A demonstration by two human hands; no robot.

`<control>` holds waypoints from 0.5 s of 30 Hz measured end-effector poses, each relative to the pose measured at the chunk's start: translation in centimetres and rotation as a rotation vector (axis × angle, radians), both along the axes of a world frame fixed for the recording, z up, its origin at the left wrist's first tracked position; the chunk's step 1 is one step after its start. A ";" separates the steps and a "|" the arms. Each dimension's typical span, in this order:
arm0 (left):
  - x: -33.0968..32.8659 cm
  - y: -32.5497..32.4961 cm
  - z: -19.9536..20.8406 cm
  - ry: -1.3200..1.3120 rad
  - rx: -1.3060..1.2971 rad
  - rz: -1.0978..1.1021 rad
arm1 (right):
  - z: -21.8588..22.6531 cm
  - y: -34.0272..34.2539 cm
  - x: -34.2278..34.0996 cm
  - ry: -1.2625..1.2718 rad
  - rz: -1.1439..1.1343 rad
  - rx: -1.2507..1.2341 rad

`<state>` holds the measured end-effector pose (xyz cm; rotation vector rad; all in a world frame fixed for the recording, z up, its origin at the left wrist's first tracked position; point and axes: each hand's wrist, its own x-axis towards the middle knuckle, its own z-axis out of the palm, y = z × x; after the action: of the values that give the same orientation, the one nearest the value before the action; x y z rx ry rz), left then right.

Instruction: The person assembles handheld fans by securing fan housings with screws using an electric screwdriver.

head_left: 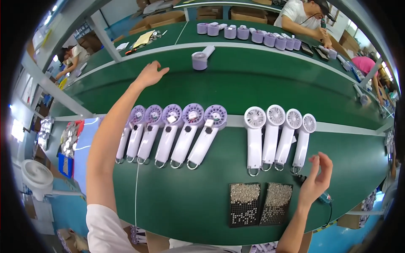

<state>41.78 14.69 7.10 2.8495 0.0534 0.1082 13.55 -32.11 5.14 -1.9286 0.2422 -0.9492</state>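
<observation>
My left hand (151,75) reaches over the green belt, its fingers loosely curved and empty. To its right, a purple-headed handheld fan (200,61) lies apart from it on the belt. My right hand (316,179) hovers over the bench's right side, thumb and fingers apart with nothing visible between them. Partly behind it lies an electric screwdriver (325,197). Several white-handled fans with uncovered purple heads (172,114) line the bench's left and middle; my left forearm hides part of the row. Several fans with white grilles (255,117) lie nearer my right hand.
Two black screw trays (244,204) (276,203) lie near the front edge. Beyond the belt, several purple fan heads (242,33) stand before a co-worker (301,19) using a screwdriver. A blue bin (65,165) and a white desk fan (37,173) are at left.
</observation>
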 end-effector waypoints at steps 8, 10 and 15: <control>10.2 -5.4 -9.3 -0.206 -0.249 -0.125 | -1.1 -1.7 1.2 -0.003 0.010 -0.096; 13.7 -4.3 -11.7 -0.347 -0.273 -0.156 | -1.2 -1.2 1.7 -0.041 0.069 -0.141; 13.9 -7.8 -11.1 -0.311 -0.335 0.035 | -1.3 -1.4 0.7 -0.068 0.103 -0.175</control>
<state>55.71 6.87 -4.00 2.4672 0.0512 0.4989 14.26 -33.54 3.84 -2.0425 0.0208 -0.9926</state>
